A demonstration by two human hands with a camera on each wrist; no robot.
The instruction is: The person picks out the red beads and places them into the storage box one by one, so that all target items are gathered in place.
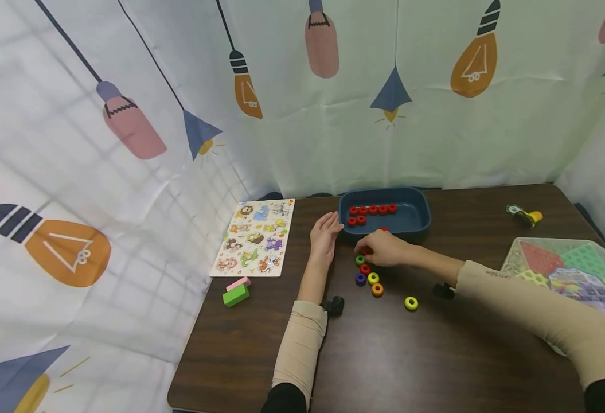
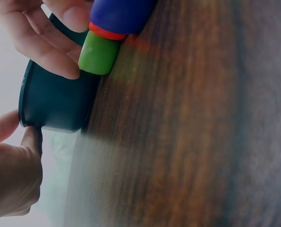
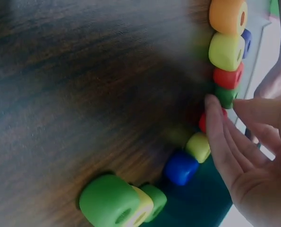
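My left hand (image 1: 325, 236) is at the left end of a dark blue tray (image 1: 420, 229); in the left wrist view its thumb and a finger pinch the tray's edge. Several red ring beads (image 1: 373, 210) lie inside. My right hand (image 1: 385, 249) reaches down in front of the tray, fingers bent around a green bead (image 3: 226, 96) and a partly covered red bead (image 3: 203, 122). Whether it pinches one is unclear. Toward me sit another red bead (image 1: 365, 268), a yellow bead (image 1: 373, 278), a purple-blue bead (image 1: 360, 279) and an orange bead (image 1: 377, 289).
A lone yellow bead (image 1: 411, 303) lies to the right. Left of the tray are an animal picture board (image 1: 253, 241) and green (image 1: 235, 295) and pink blocks (image 1: 238, 283). A clear box (image 1: 514, 258) of coloured pieces and a small yellow-ended object (image 1: 534, 217) sit right.
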